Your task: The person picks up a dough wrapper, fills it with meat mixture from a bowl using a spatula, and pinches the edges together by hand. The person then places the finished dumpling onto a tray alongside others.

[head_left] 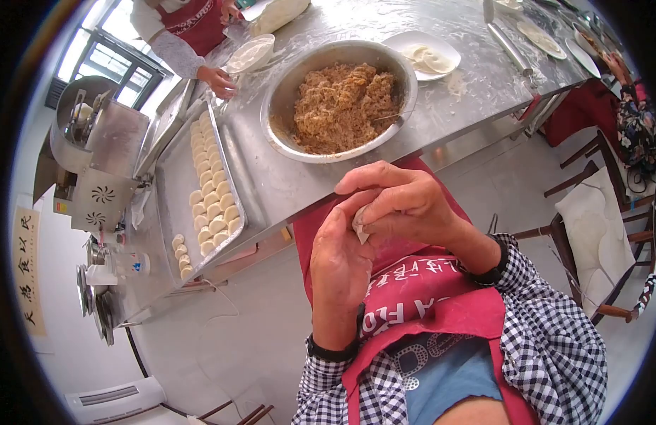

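Observation:
Both hands meet in front of my red apron, cupped round a small piece of pale dough (361,221). My left hand (342,251) supports it from the left with the fingers curled upward. From the other side, my right hand (411,200) closes over it with bent fingers. Most of the dough is hidden by the fingers, so its full shape does not show. Just beyond the hands stands a wide metal bowl (271,134) of brown minced filling (345,106), and a thin utensil handle sticks out at its right side.
Left on the steel table (232,131) lies a metal tray (173,205) with rows of round, pale dough pieces (213,198). Behind the bowl is a white plate (447,51) of flat wrappers (427,59). A co-worker's hand (218,81) is at upper left. Chairs (593,227) stand at right.

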Available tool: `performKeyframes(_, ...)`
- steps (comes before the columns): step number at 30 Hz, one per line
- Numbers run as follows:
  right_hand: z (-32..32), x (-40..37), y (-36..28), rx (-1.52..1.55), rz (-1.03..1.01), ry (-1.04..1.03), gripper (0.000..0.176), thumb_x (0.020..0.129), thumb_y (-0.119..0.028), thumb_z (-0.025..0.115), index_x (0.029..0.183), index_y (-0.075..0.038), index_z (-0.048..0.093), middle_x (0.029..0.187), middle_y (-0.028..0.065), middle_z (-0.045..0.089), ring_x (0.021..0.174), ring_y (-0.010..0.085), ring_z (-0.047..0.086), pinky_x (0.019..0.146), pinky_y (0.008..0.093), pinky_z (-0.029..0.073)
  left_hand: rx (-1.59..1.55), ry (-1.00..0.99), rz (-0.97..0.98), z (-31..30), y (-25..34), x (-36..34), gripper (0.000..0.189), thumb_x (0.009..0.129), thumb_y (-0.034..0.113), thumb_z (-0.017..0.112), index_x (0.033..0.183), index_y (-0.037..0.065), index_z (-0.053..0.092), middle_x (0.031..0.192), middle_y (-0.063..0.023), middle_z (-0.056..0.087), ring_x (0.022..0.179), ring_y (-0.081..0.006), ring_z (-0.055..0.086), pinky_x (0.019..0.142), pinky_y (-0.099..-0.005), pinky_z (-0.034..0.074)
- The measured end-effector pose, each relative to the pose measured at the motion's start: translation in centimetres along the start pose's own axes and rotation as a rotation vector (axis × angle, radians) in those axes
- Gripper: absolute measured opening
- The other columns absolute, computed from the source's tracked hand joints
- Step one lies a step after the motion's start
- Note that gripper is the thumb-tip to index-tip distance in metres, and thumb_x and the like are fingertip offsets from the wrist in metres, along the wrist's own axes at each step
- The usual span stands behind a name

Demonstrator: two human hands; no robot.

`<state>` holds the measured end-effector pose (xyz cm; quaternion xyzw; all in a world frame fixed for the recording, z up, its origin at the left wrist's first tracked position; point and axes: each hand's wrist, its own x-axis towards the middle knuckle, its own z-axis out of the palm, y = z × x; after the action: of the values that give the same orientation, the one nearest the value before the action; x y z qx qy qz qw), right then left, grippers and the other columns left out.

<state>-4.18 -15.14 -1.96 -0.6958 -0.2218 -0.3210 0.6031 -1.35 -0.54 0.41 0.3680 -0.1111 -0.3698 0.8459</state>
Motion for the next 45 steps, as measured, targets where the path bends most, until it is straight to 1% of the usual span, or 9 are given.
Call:
performKeyframes(5,-0.5,0.3,0.6,-0.158,-0.167,-0.055,0.015,0.064,0.000,0.071,0.078,-0.004,0.065,0.113,0.0122,0.057,0.091,0.0190,0.061,0.076,0.0292,0.050,0.022,0.051,0.001,0.3,-0.1,0.0,0.043,0.097,0.027,0.032,0.120,-0.007,0.043,0.118,-0.0140,0.050,0.105,-0.0214,0.052,0.088,-0.0350,0.046)
performKeyframes(7,-0.2,0.2,-0.5,-0.003,0.097,-0.016,0.014,0.063,-0.002,0.071,0.075,-0.005,0.065,0.108,0.0098,0.059,0.095,0.0206,0.059,0.078,0.0313,0.048,0.027,0.063,-0.009,0.1,-0.1,0.1,0.043,0.097,0.028,0.031,0.120,-0.007,0.043,0.118,-0.0141,0.050,0.105,-0.0214,0.052,0.088,-0.0347,0.046)
performKeyframes(16,-0.7,0.4,0.4,-0.156,-0.089,-0.126,0.014,0.061,-0.003,0.071,0.073,-0.005,0.064,0.108,0.0071,0.060,0.098,0.0233,0.057,0.082,0.0330,0.046,0.045,0.075,-0.015,0.3,-0.1,0.2,0.046,0.097,0.031,0.029,0.119,-0.007,0.044,0.116,-0.0149,0.052,0.102,-0.0208,0.053,0.085,-0.0330,0.046)
performKeyframes(20,0.0,0.1,-0.1,-0.044,0.098,-0.033,0.013,0.061,-0.004,0.071,0.071,-0.007,0.064,0.101,0.0044,0.061,0.097,0.0228,0.057,0.082,0.0324,0.047,0.105,0.019,-0.052,-0.2,0.0,0.2,0.048,0.097,0.032,0.029,0.121,-0.006,0.043,0.118,-0.0143,0.051,0.104,-0.0210,0.052,0.086,-0.0331,0.045)
performKeyframes(22,-0.3,0.2,0.3,-0.184,-0.073,-0.107,0.014,0.060,-0.003,0.071,0.071,-0.007,0.064,0.102,0.0056,0.061,0.098,0.0229,0.057,0.082,0.0324,0.046,0.135,-0.005,-0.045,0.0,0.0,0.2,0.048,0.097,0.032,0.029,0.122,-0.006,0.042,0.119,-0.0139,0.050,0.105,-0.0210,0.052,0.086,-0.0334,0.044)
performKeyframes(26,-0.5,0.1,0.8,-0.185,-0.099,-0.116,0.014,0.059,-0.003,0.072,0.070,-0.007,0.064,0.104,0.0072,0.061,0.098,0.0231,0.057,0.082,0.0323,0.046,0.116,0.044,-0.018,0.6,-0.2,0.4,0.048,0.097,0.033,0.029,0.125,-0.004,0.039,0.120,-0.0136,0.049,0.107,-0.0217,0.051,0.088,-0.0356,0.044)
performKeyframes(31,-0.4,0.0,0.0,-0.096,0.091,-0.046,0.013,0.060,-0.002,0.071,0.069,-0.006,0.063,0.103,0.0086,0.061,0.096,0.0238,0.057,0.083,0.0332,0.046,-0.002,0.007,-0.097,-0.2,-0.3,0.5,0.047,0.097,0.033,0.029,0.126,-0.004,0.038,0.122,-0.0135,0.048,0.108,-0.0226,0.050,0.091,-0.0371,0.043)
performKeyframes(35,-0.6,-0.2,0.8,-0.142,-0.014,-0.111,0.013,0.060,-0.002,0.071,0.071,-0.004,0.063,0.107,0.0098,0.060,0.094,0.0233,0.058,0.082,0.0329,0.046,0.072,0.010,-0.056,0.3,-0.2,0.4,0.047,0.097,0.033,0.029,0.126,-0.004,0.038,0.123,-0.0134,0.047,0.108,-0.0229,0.050,0.091,-0.0382,0.043)
performKeyframes(45,-0.3,-0.7,0.3,0.044,0.171,-0.075,0.011,0.068,0.001,0.068,0.076,-0.003,0.063,0.113,0.0112,0.058,0.096,0.0194,0.060,0.079,0.0293,0.050,0.098,0.026,-0.061,0.1,-0.2,0.4,0.049,0.097,0.034,0.030,0.127,-0.005,0.037,0.124,-0.0143,0.047,0.110,-0.0249,0.050,0.092,-0.0393,0.042)
